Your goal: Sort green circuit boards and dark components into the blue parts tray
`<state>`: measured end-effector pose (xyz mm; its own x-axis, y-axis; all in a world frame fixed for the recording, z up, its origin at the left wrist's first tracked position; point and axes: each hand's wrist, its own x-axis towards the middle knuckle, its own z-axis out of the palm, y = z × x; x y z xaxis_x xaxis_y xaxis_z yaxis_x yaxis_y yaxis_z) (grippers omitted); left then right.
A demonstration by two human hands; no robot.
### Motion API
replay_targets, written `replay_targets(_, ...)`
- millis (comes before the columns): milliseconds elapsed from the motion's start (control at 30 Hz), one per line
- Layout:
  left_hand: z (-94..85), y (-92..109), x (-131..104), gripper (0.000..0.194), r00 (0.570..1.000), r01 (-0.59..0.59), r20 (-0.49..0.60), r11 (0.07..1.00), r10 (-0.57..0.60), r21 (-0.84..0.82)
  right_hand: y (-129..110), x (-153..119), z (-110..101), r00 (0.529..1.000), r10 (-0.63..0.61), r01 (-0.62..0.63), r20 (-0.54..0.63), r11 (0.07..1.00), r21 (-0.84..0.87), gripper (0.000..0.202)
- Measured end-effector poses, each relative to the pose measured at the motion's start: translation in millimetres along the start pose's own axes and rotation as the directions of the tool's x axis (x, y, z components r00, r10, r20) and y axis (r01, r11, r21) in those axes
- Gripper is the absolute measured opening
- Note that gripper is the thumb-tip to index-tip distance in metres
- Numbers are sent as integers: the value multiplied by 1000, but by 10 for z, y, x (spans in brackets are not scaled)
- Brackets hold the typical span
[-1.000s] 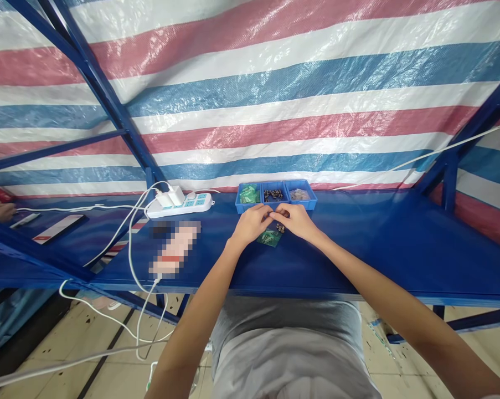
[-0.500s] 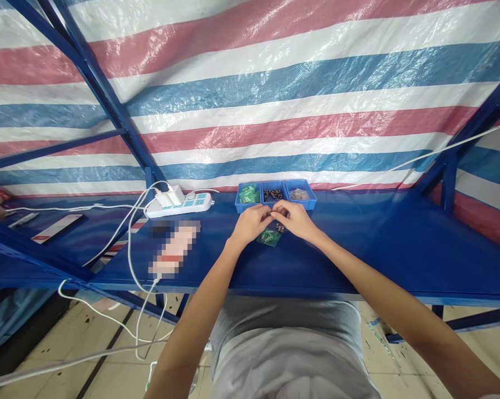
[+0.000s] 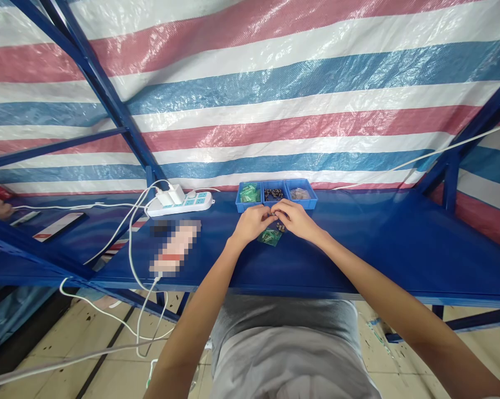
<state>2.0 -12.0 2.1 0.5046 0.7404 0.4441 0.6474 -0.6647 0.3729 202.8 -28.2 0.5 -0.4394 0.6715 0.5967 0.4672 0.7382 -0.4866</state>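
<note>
Bins [image 3: 246, 209] stand beyond left hand [image 3: 250, 224] and right hand [image 3: 298, 221], fingers narrowed, any hold unclear; green piece [image 3: 269, 238] close by

The sheeting [image 3: 299, 66] is striped red, white and blue. The table [image 3: 399, 238] and frame [image 3: 135, 147] are deep blue, the bins [image 3: 245, 207] a brighter blue. The packet [image 3: 269, 238] is green, the power strip [image 3: 179, 210] white with light-blue sockets [image 3: 190, 203], the shirt [image 3: 291, 360] grey.

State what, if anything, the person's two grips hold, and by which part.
The left grip and right grip meet, hiding the space between them; whether they pinch anything tiny, and by which part, cannot be told.
</note>
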Motion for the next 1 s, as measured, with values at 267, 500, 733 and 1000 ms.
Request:
replay_targets(267,10,-11,3,27,1000,-17,-19,1000,17,-20,4,32,-23,996,84,-84,-25,996,6,12)
replay_targets(500,16,-18,9,23,997,-41,-59,999,40,-23,-2,46,-31,983,177,-171,-41,977,130,11)
replay_targets(733,26,-17,12,20,997,-47,-69,999,46,-24,43,49,-4,960,278,-268,-21,943,199,14)
replay_targets(1000,24,-2,8,17,993,-62,-104,996,56,-56,36,51,-7,960,281,-279,12,946,165,14)
